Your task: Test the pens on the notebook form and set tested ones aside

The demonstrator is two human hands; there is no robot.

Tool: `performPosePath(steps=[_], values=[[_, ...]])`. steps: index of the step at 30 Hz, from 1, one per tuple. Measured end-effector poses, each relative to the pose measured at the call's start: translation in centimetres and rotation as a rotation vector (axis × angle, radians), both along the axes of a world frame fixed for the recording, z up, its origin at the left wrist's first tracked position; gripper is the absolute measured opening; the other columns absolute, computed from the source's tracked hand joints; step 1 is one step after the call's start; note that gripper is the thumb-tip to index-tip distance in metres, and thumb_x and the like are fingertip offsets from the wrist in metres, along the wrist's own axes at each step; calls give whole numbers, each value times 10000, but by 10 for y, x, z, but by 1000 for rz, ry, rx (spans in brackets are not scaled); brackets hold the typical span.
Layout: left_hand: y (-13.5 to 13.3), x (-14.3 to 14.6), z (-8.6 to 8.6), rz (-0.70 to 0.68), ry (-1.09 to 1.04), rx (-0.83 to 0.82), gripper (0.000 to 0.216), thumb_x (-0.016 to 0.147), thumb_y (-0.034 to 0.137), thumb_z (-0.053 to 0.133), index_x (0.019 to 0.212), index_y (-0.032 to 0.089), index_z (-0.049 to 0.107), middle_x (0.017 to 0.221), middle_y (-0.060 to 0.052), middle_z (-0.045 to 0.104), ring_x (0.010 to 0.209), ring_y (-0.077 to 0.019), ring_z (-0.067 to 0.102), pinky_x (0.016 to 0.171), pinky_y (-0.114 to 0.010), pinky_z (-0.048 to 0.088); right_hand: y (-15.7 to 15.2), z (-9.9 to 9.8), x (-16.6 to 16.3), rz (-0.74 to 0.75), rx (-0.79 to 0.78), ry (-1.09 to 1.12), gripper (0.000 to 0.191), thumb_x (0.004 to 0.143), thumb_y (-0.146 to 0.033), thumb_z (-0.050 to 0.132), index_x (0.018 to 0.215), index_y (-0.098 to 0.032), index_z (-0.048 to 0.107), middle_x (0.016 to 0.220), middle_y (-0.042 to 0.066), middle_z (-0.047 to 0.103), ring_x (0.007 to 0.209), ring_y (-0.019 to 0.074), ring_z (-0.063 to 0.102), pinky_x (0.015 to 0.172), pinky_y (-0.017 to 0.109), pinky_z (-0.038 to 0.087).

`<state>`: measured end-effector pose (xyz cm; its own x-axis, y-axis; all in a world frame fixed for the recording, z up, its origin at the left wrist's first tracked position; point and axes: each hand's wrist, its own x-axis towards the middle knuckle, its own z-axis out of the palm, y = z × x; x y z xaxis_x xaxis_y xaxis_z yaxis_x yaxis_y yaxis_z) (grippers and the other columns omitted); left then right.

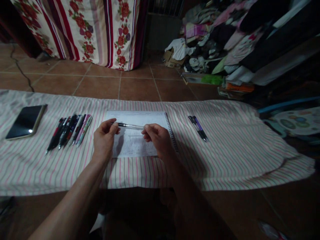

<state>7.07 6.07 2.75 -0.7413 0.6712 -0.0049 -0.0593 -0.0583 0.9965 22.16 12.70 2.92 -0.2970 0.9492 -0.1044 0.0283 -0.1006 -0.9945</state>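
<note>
A clear-barrelled pen [130, 125] lies level above a spiral notebook [140, 120], held at both ends. My left hand [104, 138] pinches its dark end, and my right hand [157, 137] pinches the other end. The notebook lies open on a striped cloth [225, 150], its page covered in faint writing. Its spiral edge is on the right.
A row of several pens [71, 130] lies left of the notebook, and a phone [25, 121] sits further left. Two pens [198, 128] lie to the right. Beyond the cloth are a tiled floor, a floral curtain [100, 30] and a heap of clothes [220, 36].
</note>
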Motion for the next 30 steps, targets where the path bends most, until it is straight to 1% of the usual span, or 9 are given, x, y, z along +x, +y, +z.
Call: performPosePath(steps=[3, 5, 10, 15, 18, 21, 23, 25, 30], values=[[0, 0, 4, 14, 12, 14, 293, 675, 317, 671, 890, 122, 630, 634, 23, 584, 539, -92, 535, 524, -226, 410, 0, 0, -1, 16, 8, -16, 319, 710, -471, 592, 641, -161, 565, 591, 16, 642, 458, 79, 536, 409, 194, 422], [0, 0, 5, 7, 16, 14, 291, 672, 312, 672, 891, 126, 627, 632, 24, 584, 543, -95, 541, 521, -225, 413, 0, -2, -2, 33, 17, -11, 299, 705, -454, 598, 653, -161, 569, 603, 15, 644, 468, 80, 539, 417, 195, 425], [0, -2, 0, -20, 24, -3, 292, 664, 262, 652, 922, 128, 618, 679, 2, 613, 612, -115, 577, 552, -228, 444, 1, -6, -3, -4, 32, 13, 215, 674, -380, 628, 701, -169, 598, 622, 1, 643, 487, 82, 548, 431, 192, 427], [1, -2, -7, -7, 64, -33, 286, 666, 232, 632, 935, 138, 614, 787, -21, 635, 630, -107, 581, 617, -249, 489, 0, 0, -3, 22, 11, 22, 174, 661, -336, 636, 709, -172, 602, 610, -13, 626, 498, 84, 548, 456, 200, 438], [3, 2, -5, 26, -44, 15, 388, 650, 169, 643, 1027, 155, 551, 870, -22, 630, 633, -92, 605, 689, -267, 511, -2, 2, -4, 24, -2, 32, 156, 641, -296, 654, 715, -167, 608, 577, -24, 602, 505, 89, 554, 473, 208, 452], [5, 9, 3, 75, -249, 69, 472, 654, 84, 625, 1090, 148, 456, 805, -13, 629, 659, -108, 646, 766, -292, 518, -3, 0, -6, 19, 4, 44, 148, 634, -275, 660, 723, -169, 609, 551, -36, 581, 507, 91, 555, 482, 213, 462], [6, 13, 8, 94, -334, 89, 454, 673, 45, 597, 1081, 140, 423, 772, -18, 636, 705, -139, 670, 784, -306, 524, -4, -2, -8, 25, 5, 46, 152, 634, -271, 658, 734, -170, 606, 553, -38, 580, 510, 93, 558, 481, 216, 464], [6, 15, 11, 91, -370, 98, 406, 693, 35, 581, 1050, 144, 421, 778, -32, 651, 745, -161, 681, 777, -314, 534, -5, -4, -9, 41, 8, 42, 157, 638, -274, 652, 745, -170, 602, 563, -36, 583, 514, 97, 566, 479, 218, 466], [6, 16, 10, 58, -400, 106, 256, 708, 64, 596, 918, 152, 477, 818, -45, 669, 797, -172, 680, 768, -310, 547, -5, -8, -11, 68, 51, -3, 153, 662, -282, 629, 766, -177, 590, 591, -26, 599, 533, 109, 589, 482, 220, 472]])
